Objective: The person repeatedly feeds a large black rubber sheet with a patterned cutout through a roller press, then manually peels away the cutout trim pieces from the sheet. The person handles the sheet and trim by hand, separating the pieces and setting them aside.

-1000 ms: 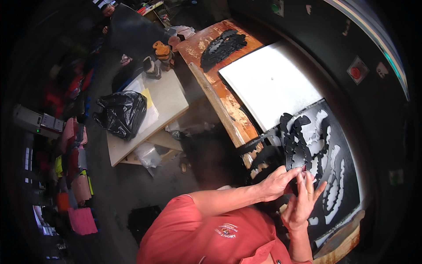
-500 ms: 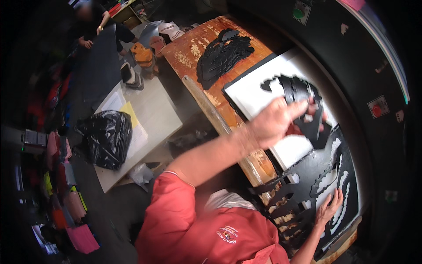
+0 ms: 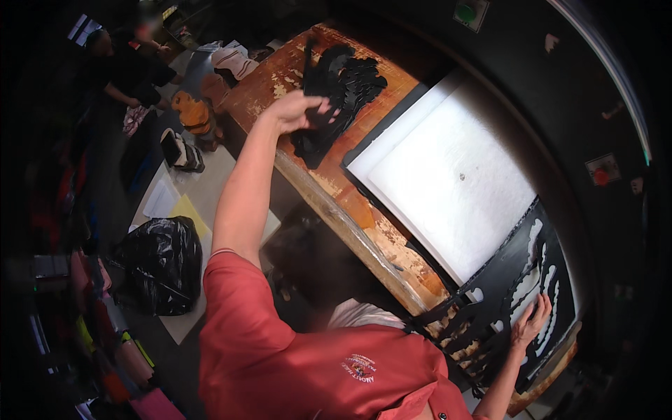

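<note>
At the far left part of the worn wooden bench, my left hand (image 3: 292, 113) is over a heap of black cut-out pieces (image 3: 353, 87). Its fingers are closed around some dark flat pieces, which blend into the heap. My right hand (image 3: 530, 326) lies with fingers spread on a black sheet (image 3: 519, 248) full of long wavy cut-outs, at the near right. Between the heap and the sheet is a thick white board (image 3: 437, 175), its top bare apart from a small dark mark. Strips of the black sheet hang over the wood at the near edge.
A dark machine panel with a green button (image 3: 465, 12) and a red button (image 3: 600, 176) rises along the right. On the left, a pale table (image 3: 227, 168) holds a black plastic bag (image 3: 162, 262) and papers. People stand at the far left.
My left hand has carried black pieces from above the white board leftward to the heap. The white board is now uncovered. My right hand stays on the sheet.
</note>
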Available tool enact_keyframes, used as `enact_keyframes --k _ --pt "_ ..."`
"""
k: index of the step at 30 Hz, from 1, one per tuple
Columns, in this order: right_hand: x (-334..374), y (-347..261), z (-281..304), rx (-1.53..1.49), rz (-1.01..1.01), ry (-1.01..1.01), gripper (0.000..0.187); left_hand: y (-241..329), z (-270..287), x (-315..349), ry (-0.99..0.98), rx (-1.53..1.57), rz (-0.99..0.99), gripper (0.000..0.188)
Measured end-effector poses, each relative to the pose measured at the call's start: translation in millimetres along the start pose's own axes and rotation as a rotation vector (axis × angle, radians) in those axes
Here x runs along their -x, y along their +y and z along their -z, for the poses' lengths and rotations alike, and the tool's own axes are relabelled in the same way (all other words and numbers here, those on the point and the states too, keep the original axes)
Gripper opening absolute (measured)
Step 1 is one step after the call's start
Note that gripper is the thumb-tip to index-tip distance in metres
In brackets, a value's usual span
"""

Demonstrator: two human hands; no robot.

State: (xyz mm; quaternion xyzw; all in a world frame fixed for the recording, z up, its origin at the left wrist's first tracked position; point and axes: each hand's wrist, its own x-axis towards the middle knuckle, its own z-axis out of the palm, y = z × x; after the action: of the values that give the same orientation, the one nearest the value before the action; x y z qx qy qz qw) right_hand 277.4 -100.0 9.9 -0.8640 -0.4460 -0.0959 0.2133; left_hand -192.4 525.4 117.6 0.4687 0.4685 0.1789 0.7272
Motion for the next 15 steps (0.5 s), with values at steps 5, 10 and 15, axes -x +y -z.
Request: enact_keyframes --k 5,10,15 --pt "1 3 0 0.012 -0.010 -0.021 0.034 -20 34 -15 -0.083 0.070 0.039 0.014" --pt "2 14 -5 0.002 0.023 -0.001 0.034 -11 36 -4 -0.042 0.002 0.129 0.026" --pt "5 25 -8 -0.007 0.045 -0.003 0.035 3 28 24 0.306 -0.403 0.228 0.045"
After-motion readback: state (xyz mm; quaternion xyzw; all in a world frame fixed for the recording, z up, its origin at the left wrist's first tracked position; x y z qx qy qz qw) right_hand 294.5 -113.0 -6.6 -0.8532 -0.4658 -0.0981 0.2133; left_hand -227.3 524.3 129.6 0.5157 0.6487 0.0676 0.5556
